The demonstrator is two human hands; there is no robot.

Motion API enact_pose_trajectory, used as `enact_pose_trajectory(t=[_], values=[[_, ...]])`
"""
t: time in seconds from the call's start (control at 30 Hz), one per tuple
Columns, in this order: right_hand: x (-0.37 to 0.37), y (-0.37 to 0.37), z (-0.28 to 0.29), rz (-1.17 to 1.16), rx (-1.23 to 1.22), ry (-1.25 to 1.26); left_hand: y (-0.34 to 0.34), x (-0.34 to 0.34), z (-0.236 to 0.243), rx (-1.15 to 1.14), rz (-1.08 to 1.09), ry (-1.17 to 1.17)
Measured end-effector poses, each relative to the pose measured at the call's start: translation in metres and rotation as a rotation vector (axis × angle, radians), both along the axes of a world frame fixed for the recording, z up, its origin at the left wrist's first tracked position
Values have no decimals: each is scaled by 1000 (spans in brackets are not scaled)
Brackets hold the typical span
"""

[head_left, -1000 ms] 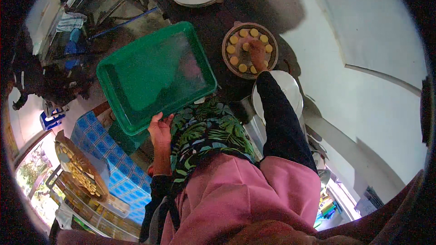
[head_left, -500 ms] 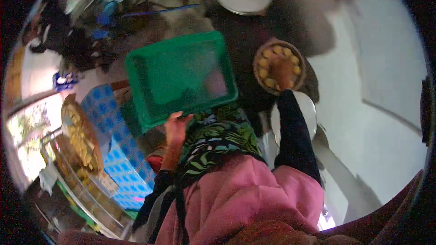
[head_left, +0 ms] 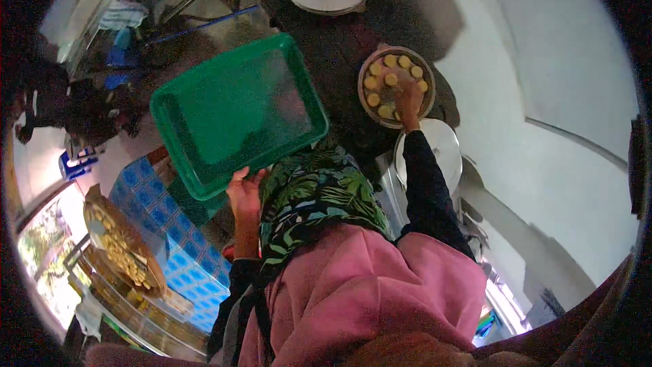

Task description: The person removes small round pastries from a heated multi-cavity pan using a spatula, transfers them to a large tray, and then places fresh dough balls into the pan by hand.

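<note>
Our left hand (head_left: 244, 194) is still gripping the green tray (head_left: 231, 109); our right hand (head_left: 408, 100), grip and contents unclear, is uncovering the pan's (head_left: 361, 92) middle.

sleeves (head_left: 433, 183): dark, long | drape (head_left: 367, 285): pink | lower garment (head_left: 319, 197): black, green leaf print

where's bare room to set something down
The green rectangular plastic tray looks bare inside; a dark surface shows free between it and the round brown pan, which is crowded with round yellow pieces and the right hand.
</note>
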State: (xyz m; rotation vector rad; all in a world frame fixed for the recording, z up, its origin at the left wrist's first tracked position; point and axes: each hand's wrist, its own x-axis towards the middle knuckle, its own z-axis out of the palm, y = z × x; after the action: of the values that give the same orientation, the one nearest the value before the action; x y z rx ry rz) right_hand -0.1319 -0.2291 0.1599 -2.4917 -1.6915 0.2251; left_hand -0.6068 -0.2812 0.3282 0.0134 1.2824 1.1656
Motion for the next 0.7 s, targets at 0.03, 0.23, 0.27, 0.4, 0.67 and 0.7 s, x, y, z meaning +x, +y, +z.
enact_pose_trajectory(t=[0.03,0.23,0.27,0.4,0.67,0.7], values=[[41,-37,-22,124,168,-112,17,15,-1,42,-63,-4],[-39,-31,58,129,-51,15,17,-3,-5,64,-26,61],[-37,-37,52,113,-52,8,19,-3,-7,73,-39,54],[-31,-32,45,97,-116,-29,22,-5,-8,73,-81,23],[-5,-13,25,64,154,-61,25,5,-2,66,-63,31],[-6,-11,23,46,67,-72,23,4,-4,76,-66,40]])
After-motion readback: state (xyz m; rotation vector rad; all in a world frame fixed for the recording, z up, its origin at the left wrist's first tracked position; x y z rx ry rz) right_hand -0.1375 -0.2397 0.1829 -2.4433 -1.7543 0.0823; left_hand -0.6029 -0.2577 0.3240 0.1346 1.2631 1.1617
